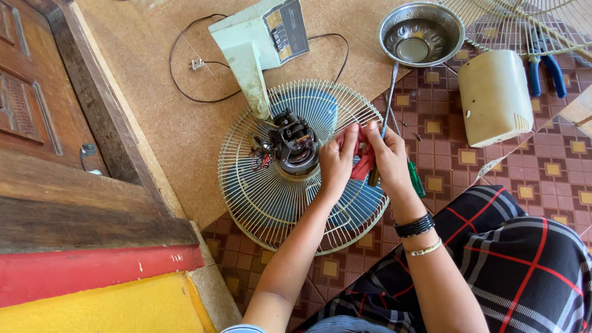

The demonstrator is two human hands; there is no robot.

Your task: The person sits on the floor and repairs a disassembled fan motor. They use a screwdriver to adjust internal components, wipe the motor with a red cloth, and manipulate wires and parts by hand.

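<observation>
A dismantled fan lies on the floor: its white wire grille (271,203) faces up with the bare motor (295,145) in the middle and blue blades beneath. My left hand (337,161) and my right hand (387,154) meet just right of the motor, both pinching a small red piece (364,165). A long screwdriver (390,92) stands up between the fingers of my right hand. A green-handled screwdriver (417,180) lies on the floor beside my right wrist.
The fan's pale stand and base (256,43) with a black cord (185,74) lie at the back. A steel bowl (422,32), a cream motor cover (493,98), blue-handled pliers (547,68) and another grille (524,21) sit at right. A wooden door (37,111) is at left.
</observation>
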